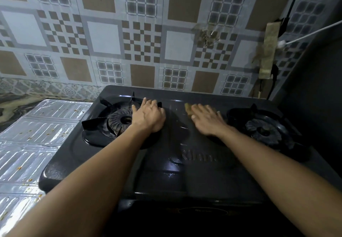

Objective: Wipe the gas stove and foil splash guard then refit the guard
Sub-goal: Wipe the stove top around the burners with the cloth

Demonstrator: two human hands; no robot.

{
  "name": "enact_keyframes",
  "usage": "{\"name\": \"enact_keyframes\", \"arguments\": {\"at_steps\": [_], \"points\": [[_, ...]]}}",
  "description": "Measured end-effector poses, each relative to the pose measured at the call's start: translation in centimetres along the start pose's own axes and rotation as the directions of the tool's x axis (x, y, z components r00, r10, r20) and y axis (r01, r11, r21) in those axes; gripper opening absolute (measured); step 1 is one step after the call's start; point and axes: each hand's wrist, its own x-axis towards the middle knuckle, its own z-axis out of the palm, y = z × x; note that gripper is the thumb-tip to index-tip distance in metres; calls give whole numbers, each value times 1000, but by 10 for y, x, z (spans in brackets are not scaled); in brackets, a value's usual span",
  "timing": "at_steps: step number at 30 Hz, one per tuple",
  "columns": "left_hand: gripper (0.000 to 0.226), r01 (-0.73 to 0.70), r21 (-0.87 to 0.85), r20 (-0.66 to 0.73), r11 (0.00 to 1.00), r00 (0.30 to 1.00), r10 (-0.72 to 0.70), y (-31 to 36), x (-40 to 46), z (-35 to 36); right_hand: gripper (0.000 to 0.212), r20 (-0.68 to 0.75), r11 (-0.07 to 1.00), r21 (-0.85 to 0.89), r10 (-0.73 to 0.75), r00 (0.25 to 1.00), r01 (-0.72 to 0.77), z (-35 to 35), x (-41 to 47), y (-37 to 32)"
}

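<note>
head view: one black gas stove (166, 162) sits on the worktop, long axis running left to right, back edge against the tiled wall (129, 33); two burners, left burner (122, 120) and right burner (262, 131); one foil splash guard (37, 135) lies flat at the stove's left edge (crumbs on it); left hand (149, 116) rests flat, fingers straight, beside the left burner; right hand (207, 120) presses one yellowish sponge (189, 110) near the stove's back edge, fingers straight.
</note>
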Motion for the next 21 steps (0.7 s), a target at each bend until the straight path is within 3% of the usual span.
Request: {"name": "enact_keyframes", "arguments": {"at_steps": [3,6,11,13,15,19,21], "points": [[49,-3,21,-11,1000,1000,3,0,1,2,54,41,986,54,156,987,-158,-13,41,18],[45,-1,12,-2,1000,1000,1,2,3,2,57,34,980,30,197,980,-198,-10,51,12],[48,33,2,33,999,999,-33,0,7,3,51,-13,991,-45,-130,991,129,0,24,-46],[50,44,13,56,999,997,-44,0,7,3,50,15,988,-5,-156,988,156,-4,22,-51],[53,41,28,72,999,996,-43,0,6,0,51,25,996,25,-92,995,91,-7,23,-37],[51,29,46,58,999,998,-32,2,4,0,60,-53,977,-19,213,976,-215,-7,16,8],[50,32,40,49,999,998,-34,4,2,1,63,-33,966,-25,257,966,-257,-7,11,11]]}}
